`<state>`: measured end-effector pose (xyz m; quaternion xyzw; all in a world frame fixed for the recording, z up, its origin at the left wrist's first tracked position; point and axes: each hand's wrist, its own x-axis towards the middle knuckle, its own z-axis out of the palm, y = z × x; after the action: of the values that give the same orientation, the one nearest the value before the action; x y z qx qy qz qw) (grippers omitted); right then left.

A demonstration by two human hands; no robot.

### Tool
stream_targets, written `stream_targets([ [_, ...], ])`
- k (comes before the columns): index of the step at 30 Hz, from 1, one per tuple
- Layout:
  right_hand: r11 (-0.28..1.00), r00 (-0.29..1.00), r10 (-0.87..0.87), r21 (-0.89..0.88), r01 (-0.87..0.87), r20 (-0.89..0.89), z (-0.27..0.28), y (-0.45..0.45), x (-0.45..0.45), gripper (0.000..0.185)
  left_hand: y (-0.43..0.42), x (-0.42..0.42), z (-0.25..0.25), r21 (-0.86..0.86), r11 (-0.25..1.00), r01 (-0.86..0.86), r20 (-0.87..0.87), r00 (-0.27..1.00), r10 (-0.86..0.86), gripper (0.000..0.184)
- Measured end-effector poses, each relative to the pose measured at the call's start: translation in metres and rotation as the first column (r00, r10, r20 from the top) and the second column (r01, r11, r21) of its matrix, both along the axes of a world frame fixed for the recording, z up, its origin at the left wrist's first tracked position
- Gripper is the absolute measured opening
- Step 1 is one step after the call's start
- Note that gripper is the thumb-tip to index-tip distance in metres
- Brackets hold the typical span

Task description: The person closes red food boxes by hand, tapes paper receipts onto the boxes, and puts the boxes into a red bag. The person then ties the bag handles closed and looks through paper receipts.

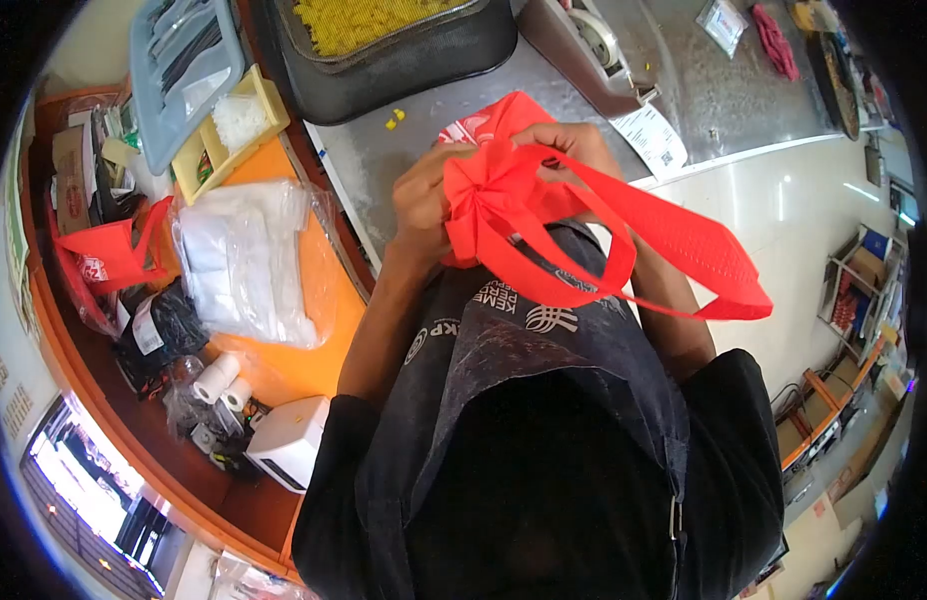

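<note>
A red fabric tote bag [484, 205] is in front of my chest, its top gathered into folds. My left hand [422, 200] is closed on the gathered part from the left. On the other side my right hand [581, 150] grips the bag near its opening, with some fingers hidden behind the cloth. The long handle straps loop out toward the right and hang over my dark apron [544, 330]. Whatever may be inside the bag is hidden.
Beyond my hands, a metal counter [374, 160] carries a black tray [404, 75] with yellow food pieces, a tape dispenser [594, 60] and a printed receipt [651, 138]. To the left are clear plastic bags [249, 260], a cutlery tray [189, 80] and another red bag [109, 255].
</note>
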<state>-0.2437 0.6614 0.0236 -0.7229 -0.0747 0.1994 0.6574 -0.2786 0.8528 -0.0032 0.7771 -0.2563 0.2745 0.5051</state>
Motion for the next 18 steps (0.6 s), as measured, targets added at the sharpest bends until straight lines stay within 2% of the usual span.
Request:
stream_targets([
  [1, 0.997, 0.999, -0.009, 0.08, 0.013, -0.049, 0.001, 0.0, 0.0, 0.014, 0.0, 0.001, 0.001, 0.006, 1.0, 0.019, 0.009, 1.0, -0.019, 0.036],
  [2, 0.983, 0.98, 0.009, -0.178, -0.045, -0.2, 0.008, -0.001, 0.0, 0.021, -0.001, 0.001, 0.006, 0.029, 1.0, -0.005, -0.048, 0.999, 0.007, 0.037],
  [4, 0.979, 0.998, -0.045, -0.201, 0.036, -0.037, -0.018, -0.004, -0.013, 0.018, -0.003, -0.005, 0.02, 0.084, 0.995, -0.05, -0.172, 0.983, 0.064, 0.038],
  [5, 0.976, 0.996, -0.072, -0.204, 0.081, 0.049, -0.027, -0.004, -0.017, 0.017, -0.002, -0.005, 0.02, 0.092, 0.991, -0.096, -0.165, 0.98, 0.11, 0.038],
  [6, 0.974, 0.969, -0.148, -0.201, 0.108, -0.196, -0.002, 0.006, -0.021, 0.014, -0.001, -0.007, 0.015, 0.099, 0.985, -0.14, -0.163, 0.974, 0.155, 0.038],
  [7, 0.964, 0.98, -0.182, -0.213, 0.161, -0.081, -0.007, 0.009, -0.029, 0.012, -0.001, -0.012, 0.012, 0.106, 0.978, -0.181, -0.166, 0.966, 0.197, 0.038],
  [8, 0.951, 0.976, -0.214, -0.218, 0.218, 0.039, -0.022, 0.011, -0.037, 0.01, -0.001, -0.016, 0.01, 0.083, 0.977, -0.195, -0.253, 0.945, 0.21, 0.036],
  [10, 0.943, 0.939, -0.331, -0.067, 0.325, -0.093, 0.006, 0.025, -0.037, 0.006, 0.0, -0.028, 0.007, 0.008, 0.979, -0.202, -0.414, 0.891, 0.187, 0.032],
  [13, 0.94, 0.94, -0.333, -0.056, 0.338, 0.077, 0.007, 0.021, -0.038, 0.009, 0.01, -0.038, 0.005, -0.223, 0.962, -0.16, -0.564, 0.826, 0.007, 0.028],
  [14, 0.938, 0.938, -0.347, 0.024, 0.347, 0.011, 0.001, 0.022, -0.039, 0.007, 0.008, -0.036, 0.007, -0.213, 0.949, -0.233, -0.636, 0.77, 0.046, 0.028],
  [16, 0.983, 0.937, -0.136, -0.073, 0.168, 0.321, 0.01, 0.015, -0.042, 0.008, -0.001, -0.017, 0.021, -0.169, 0.913, -0.372, -0.763, 0.636, 0.117, 0.027],
  [17, 0.986, 0.886, -0.011, -0.142, 0.087, 0.464, 0.013, 0.01, -0.042, 0.01, -0.004, -0.01, 0.023, -0.231, 0.904, -0.36, -0.758, 0.649, 0.064, 0.027],
  [18, 0.975, 0.862, 0.093, -0.219, 0.022, 0.498, 0.009, 0.006, -0.047, 0.013, -0.007, -0.006, 0.025, -0.292, 0.891, -0.349, -0.752, 0.659, 0.011, 0.028],
])
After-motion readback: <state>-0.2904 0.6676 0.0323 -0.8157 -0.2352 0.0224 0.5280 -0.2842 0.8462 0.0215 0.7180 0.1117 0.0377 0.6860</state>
